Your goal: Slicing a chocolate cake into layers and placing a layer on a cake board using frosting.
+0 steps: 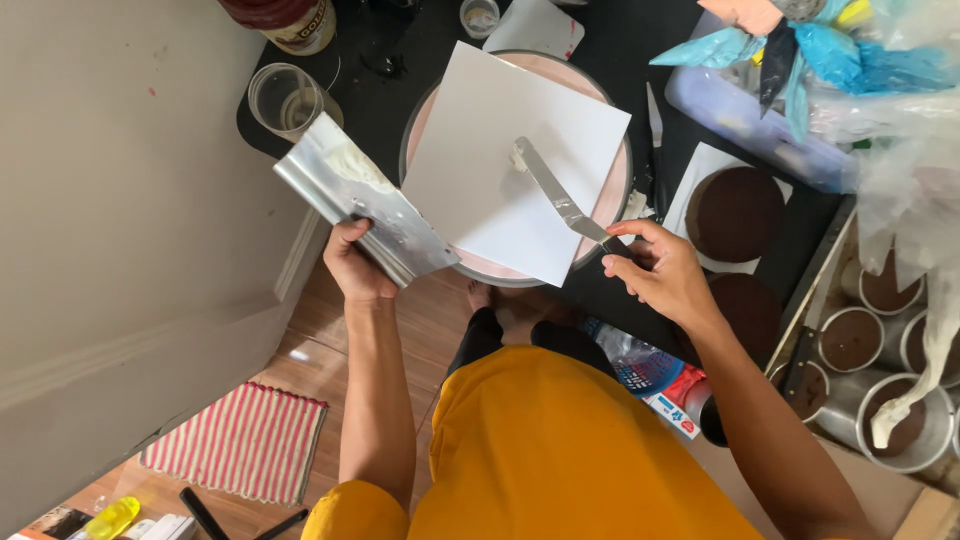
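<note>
Black tabletop [640, 40] fills the upper half of the frame, with a pale wall on the left and wooden floor below it

At right of centre my right hand [660, 272] is closed round the handle of an offset spatula [555, 192], fingers curled in tight; its blade slants up and left, and the tip with a dab of white cream rests on the white square board [500, 190] in the middle of the frame. That board lies on a round pink turntable [618, 185], its corners reaching past the rim

At centre left my left hand [352, 265] grips the lower edge of a metal scraper [365, 200], fingers wrapped under it, holding it tilted just beside the board's left edge; a smear of white cream sits on its upper face

Outward from the hands: a dark round cake layer [738, 212] on white paper lies to the right of the turntable, a second dark layer [750, 310] below it near my right wrist. Blue piping bags [800, 50] crowd the upper right, and round tins [880, 370] with dark cake fill the lower right. A clear plastic cup [285, 100] stands at upper left, a striped mat [240, 440] on the floor at lower left
</note>
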